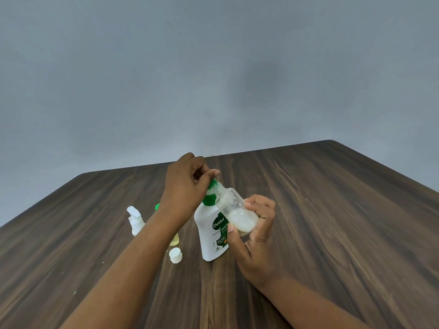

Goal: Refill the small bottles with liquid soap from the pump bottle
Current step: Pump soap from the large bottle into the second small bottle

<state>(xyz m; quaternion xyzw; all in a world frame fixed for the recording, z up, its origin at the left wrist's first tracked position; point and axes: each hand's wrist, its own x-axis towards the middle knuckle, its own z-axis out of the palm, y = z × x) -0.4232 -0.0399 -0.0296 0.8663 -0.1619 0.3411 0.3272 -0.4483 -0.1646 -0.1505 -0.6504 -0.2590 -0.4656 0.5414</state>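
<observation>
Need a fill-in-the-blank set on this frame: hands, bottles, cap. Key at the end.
1. The left hand grips the top of the pump bottle, whose label reads ____.
2. The right hand holds the small clear bottle not upright but ____.
3. The loose white cap lies on the ____, beside the pump bottle's base.
4. The spray bottle at far left is ____ in colour.

Missing words: Dettol; tilted; table; white.
</observation>
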